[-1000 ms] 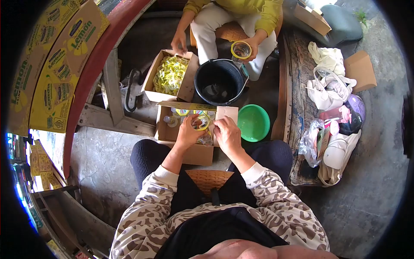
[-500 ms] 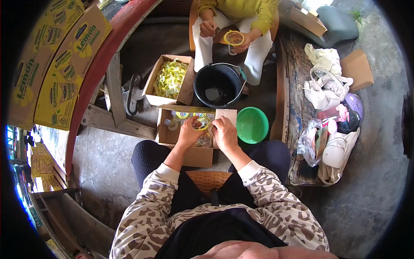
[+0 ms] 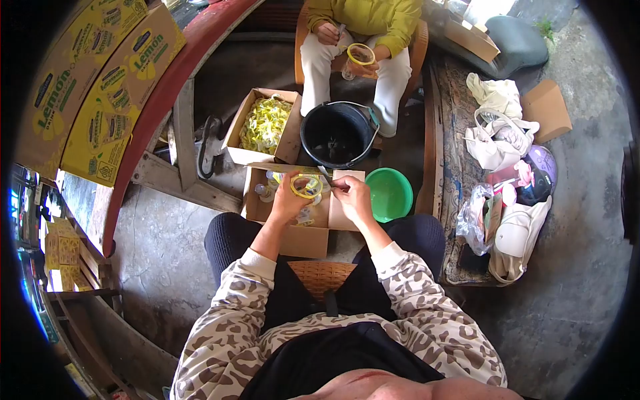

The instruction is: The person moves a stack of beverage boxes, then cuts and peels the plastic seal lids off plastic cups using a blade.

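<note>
My left hand (image 3: 287, 201) is closed around a clear plastic cup with a yellow rim (image 3: 307, 196), its mouth tilted toward me. Between the fingers of my right hand (image 3: 354, 199) is a thin, dark blade-like tool (image 3: 325, 176), its tip close to the cup's rim; its exact kind is too small to make out. Both hands are above an open cardboard box (image 3: 300, 243), where several more clear cups (image 3: 265, 192) with yellow parts lie. A green basin (image 3: 390, 195) stands just right of my right hand.
Beyond the box stand a black bucket (image 3: 335, 135) and a carton of yellow strips (image 3: 265, 127). A co-worker in a yellow top (image 3: 363, 20) sits opposite, holding another yellow-rimmed cup (image 3: 361, 55). Lemon drink cartons (image 3: 120, 100) are at left; bags (image 3: 493, 143) lie on the right bench.
My left hand has raised the cup and turned its rim into view. The thin tool in my right hand now shows beside the rim. The co-worker's hands have shifted slightly.
</note>
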### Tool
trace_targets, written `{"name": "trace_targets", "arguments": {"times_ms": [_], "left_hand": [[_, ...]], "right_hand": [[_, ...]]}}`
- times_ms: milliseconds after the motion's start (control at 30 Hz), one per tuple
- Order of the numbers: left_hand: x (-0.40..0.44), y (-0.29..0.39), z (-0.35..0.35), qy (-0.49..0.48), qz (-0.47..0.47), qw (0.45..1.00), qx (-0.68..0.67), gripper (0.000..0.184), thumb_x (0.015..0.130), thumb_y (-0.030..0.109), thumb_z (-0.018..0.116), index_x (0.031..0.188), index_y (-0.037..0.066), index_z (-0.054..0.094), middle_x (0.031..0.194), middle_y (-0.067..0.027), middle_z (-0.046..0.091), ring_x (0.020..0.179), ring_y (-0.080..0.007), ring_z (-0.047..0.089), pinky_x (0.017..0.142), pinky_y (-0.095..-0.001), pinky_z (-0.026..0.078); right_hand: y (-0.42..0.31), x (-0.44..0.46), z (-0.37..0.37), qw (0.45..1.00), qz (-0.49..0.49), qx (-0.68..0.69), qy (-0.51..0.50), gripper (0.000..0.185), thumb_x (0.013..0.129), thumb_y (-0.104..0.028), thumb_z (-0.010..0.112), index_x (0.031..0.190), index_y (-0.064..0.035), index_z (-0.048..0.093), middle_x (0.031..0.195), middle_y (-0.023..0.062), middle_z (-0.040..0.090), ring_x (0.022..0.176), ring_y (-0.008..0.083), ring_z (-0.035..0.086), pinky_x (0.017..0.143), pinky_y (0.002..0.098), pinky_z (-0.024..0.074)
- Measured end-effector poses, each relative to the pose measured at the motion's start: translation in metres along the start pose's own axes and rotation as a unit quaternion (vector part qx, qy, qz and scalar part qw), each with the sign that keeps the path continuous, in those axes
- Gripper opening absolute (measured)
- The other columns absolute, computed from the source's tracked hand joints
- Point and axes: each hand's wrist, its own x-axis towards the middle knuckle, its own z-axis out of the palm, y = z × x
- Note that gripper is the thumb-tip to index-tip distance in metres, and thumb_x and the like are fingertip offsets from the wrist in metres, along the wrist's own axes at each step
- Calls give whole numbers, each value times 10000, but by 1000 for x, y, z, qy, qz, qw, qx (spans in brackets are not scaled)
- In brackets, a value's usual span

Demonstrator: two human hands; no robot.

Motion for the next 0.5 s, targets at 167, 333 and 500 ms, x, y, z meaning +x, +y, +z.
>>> {"name": "trace_targets", "arguments": {"times_ms": [167,333,500], "left_hand": [[-3,19,2,-5,-66,985,-161,812,654,-13,773,1356,-17,365,1215,-166,608,1094,-230,606,924,-330,503],[-3,28,-1,-7,-78,963,-259,824,694,-39,724,1402,-28,302,1233,-164,583,1140,-239,568,894,-321,512],[-2,25,2,14,-101,940,-326,797,753,-33,671,1431,3,252,1208,-139,550,1086,-225,570,893,-350,505]], "right_hand": [[-12,-2,-7,998,48,50,-8,117,811,-9,702,927,6,704,798,86,714,667,99,629,618,249,503],[-22,-3,-6,1000,-21,-5,23,145,770,-4,696,915,10,698,833,113,687,681,187,669,642,298,527],[-33,-6,-3,997,-68,-30,38,117,760,6,706,869,-5,664,807,101,652,684,224,670,617,316,528]]}}
